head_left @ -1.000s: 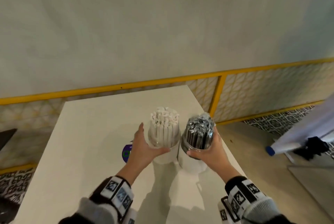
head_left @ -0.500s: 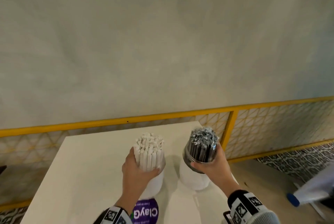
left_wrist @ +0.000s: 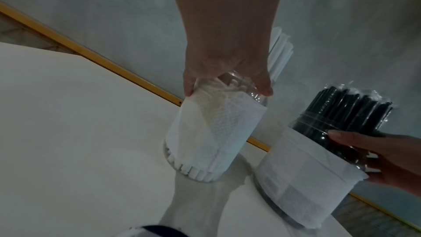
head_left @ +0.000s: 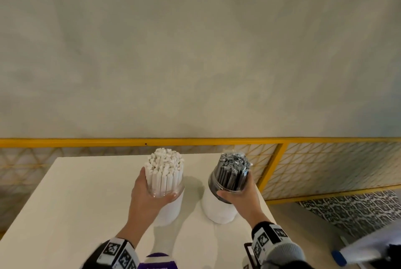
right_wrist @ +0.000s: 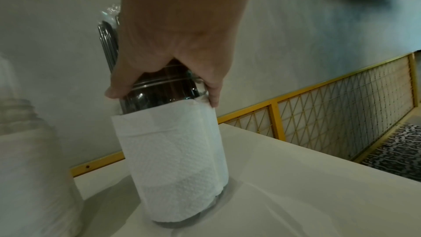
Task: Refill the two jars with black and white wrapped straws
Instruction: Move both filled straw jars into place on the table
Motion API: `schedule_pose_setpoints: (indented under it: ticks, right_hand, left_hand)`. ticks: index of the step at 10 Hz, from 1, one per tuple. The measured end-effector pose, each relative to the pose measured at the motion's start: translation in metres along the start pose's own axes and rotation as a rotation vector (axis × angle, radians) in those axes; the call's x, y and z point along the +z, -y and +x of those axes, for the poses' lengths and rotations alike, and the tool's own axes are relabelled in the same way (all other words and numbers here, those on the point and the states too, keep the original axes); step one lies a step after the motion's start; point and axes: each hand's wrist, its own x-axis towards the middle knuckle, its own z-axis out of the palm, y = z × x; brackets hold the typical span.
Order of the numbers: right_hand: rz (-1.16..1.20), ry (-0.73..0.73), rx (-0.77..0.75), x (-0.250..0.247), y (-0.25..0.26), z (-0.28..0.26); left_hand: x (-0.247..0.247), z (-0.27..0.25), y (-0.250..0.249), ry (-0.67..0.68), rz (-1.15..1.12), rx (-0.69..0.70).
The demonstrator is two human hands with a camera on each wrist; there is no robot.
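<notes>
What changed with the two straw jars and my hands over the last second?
Both hands pushed the jars away, toward the table's far edge, and a little further apart. The left hand keeps gripping the clear paper-wrapped jar of white straws; the right hand keeps gripping the matching jar of black straws. Both jars stay upright and full on the white table.

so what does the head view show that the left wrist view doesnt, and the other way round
Only the head view shows the crimped tops of the white straws and the black straws, plus both wrist bands.

Only the left wrist view shows the white straws' bottom ends through the clear base of the left jar.

Both show the left hand gripping the left jar near its rim, the right hand gripping the right jar, a paper wrap round each, and the white table.
</notes>
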Motion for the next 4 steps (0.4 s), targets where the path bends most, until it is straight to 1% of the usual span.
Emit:
schedule_pose_setpoints:
  ticks: [2, 3, 4]
  right_hand:
    - [0.007, 0.050, -0.001, -0.003, 0.003, 0.007]
    - [-0.025, 0.080, 0.054, -0.004, 0.001, 0.008]
    - [-0.068, 0.086, 0.034, -0.009, -0.005, 0.003]
  left_hand:
    - [0.005, 0.005, 0.004, 0.025, -0.012, -0.034]
    - [0.007, 0.003, -0.005, 0.082, -0.033, -0.110]
    - [0.008, -0.010, -0.021, 0.046, 0.027, -0.155]
